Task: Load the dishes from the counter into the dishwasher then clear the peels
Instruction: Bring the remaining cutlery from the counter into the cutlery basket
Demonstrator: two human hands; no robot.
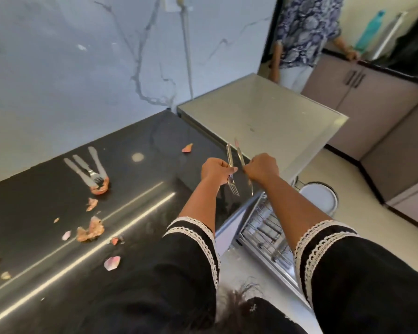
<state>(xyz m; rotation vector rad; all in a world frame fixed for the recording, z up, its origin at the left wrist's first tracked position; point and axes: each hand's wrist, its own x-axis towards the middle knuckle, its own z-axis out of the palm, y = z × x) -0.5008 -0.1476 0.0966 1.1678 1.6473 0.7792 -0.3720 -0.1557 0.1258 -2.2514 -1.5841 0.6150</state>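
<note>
Fork is gripped in left hand, knife pinched by right hand, above open dishwasher rack at right. Black counter holds peels and cutlery far left; marble wall behind.

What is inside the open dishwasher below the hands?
The dishwasher holds a wire rack with rows of prongs; no dishes show in the visible part. The right arm and its sleeve cover the rest of it.
</note>
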